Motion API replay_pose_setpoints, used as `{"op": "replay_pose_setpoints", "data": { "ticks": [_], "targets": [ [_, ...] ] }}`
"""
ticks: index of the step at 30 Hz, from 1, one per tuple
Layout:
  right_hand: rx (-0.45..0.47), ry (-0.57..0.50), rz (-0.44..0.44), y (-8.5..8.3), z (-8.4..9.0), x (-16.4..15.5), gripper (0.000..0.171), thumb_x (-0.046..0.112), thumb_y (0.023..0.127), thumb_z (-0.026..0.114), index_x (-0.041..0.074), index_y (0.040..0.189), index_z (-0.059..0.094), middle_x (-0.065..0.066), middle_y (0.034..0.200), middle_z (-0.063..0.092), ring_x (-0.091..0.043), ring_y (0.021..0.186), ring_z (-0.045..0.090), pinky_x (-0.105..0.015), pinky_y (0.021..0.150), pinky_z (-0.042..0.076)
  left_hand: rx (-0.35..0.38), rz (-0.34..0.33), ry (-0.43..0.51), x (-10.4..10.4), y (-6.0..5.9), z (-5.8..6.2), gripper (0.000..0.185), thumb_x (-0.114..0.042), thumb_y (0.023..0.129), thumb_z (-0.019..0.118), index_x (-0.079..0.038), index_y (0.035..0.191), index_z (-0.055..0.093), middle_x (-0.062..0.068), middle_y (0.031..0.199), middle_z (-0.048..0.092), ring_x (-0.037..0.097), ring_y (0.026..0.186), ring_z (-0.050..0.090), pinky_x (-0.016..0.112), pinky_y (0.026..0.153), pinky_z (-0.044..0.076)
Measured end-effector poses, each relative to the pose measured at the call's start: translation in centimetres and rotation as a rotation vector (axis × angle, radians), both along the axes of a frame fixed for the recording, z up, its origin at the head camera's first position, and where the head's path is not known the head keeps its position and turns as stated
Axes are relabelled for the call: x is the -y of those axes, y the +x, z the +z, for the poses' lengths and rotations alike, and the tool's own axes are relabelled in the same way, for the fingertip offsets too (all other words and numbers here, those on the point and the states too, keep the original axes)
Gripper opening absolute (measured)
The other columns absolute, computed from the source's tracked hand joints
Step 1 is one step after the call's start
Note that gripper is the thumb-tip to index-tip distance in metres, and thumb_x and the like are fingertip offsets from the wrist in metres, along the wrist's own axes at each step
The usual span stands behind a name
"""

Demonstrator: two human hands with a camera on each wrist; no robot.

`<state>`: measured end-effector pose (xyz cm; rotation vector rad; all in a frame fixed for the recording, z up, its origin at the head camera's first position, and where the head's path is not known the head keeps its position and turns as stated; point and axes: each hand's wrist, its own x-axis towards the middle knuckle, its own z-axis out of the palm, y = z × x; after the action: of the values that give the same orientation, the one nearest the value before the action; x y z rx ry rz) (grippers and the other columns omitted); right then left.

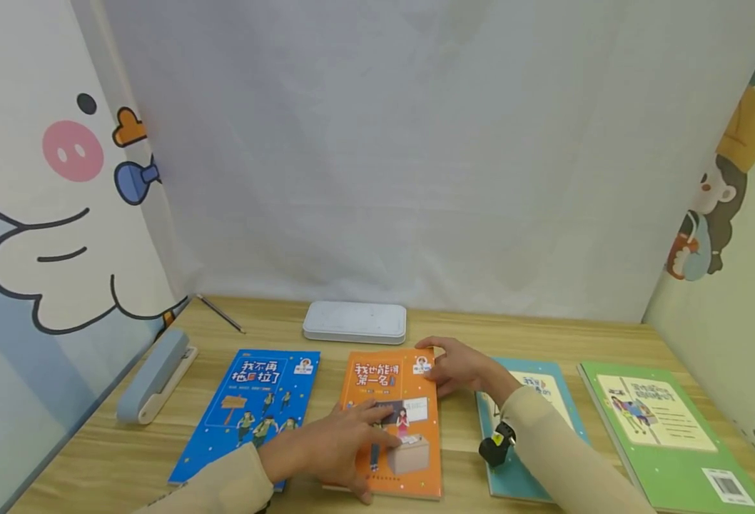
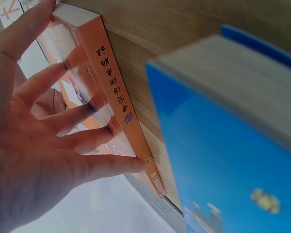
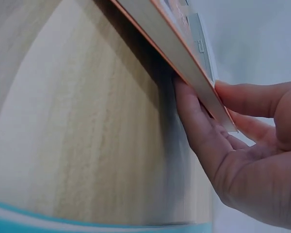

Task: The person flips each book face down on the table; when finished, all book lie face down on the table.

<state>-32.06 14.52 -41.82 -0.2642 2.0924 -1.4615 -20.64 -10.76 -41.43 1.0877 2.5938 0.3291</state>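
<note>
Orange book [image 1: 393, 421] lies mid-table, long axis running near to far. Left hand [image 1: 339, 450] rests flat on its near cover; right hand [image 1: 457, 368] pinches its far right corner.

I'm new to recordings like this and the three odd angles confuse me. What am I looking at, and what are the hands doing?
No machine: a person wears one camera on the head and one on each wrist. The head view shows a wooden table with four paperback books in a row. The left hand lies flat, fingers spread, on the orange paperback book. The right hand pinches that book's far right corner, thumb above, fingers beneath. The wrist views show those same hands up close. Beside it lies a blue paperback book.
</note>
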Motion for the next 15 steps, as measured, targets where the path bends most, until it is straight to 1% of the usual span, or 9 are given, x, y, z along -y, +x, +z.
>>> {"op": "replay_pose_setpoints", "data": {
  "ticks": [4,10,12,15],
  "targets": [
    [0.001,-0.025,-0.014,0.14,0.04,-0.08,0.056,-0.009,0.095,0.054,0.004,0.147,0.039,-0.023,0.113,0.067,-0.025,0.082,0.072,-0.043,0.073,0.063,-0.004,-0.006,0.01,0.03,0.02,-0.03,0.072,-0.049,0.071,0.087,-0.037,0.137,0.06,0.004,0.161,0.036,0.04,0.149,0.03,0.077,0.104,0.034],
    [-0.003,-0.074,-0.031,0.41,0.17,-0.27,0.056,-0.01,0.092,0.055,0.004,0.145,0.041,-0.022,0.111,0.069,-0.027,0.085,0.072,-0.045,0.074,0.062,0.003,-0.007,0.029,0.02,-0.05,-0.03,0.072,-0.05,0.07,0.088,-0.037,0.136,0.061,0.004,0.161,0.036,0.038,0.149,0.031,0.077,0.105,0.033],
    [-0.004,-0.091,-0.027,0.42,0.24,-0.39,0.057,-0.01,0.091,0.055,0.003,0.145,0.04,-0.021,0.112,0.069,-0.028,0.087,0.072,-0.045,0.074,0.062,-0.001,-0.009,0.032,0.01,-0.13,0.0,0.072,-0.051,0.07,0.087,-0.038,0.135,0.061,0.004,0.161,0.036,0.035,0.149,0.033,0.076,0.105,0.034],
    [0.002,-0.126,-0.022,0.41,0.27,-0.6,0.059,-0.01,0.09,0.056,0.003,0.145,0.038,-0.021,0.115,0.069,-0.029,0.091,0.072,-0.046,0.075,0.062,-0.015,-0.021,0.039,0.03,-0.28,0.09,0.07,-0.054,0.071,0.086,-0.037,0.135,0.062,0.005,0.159,0.039,0.03,0.147,0.037,0.07,0.106,0.039]
  ]
}}
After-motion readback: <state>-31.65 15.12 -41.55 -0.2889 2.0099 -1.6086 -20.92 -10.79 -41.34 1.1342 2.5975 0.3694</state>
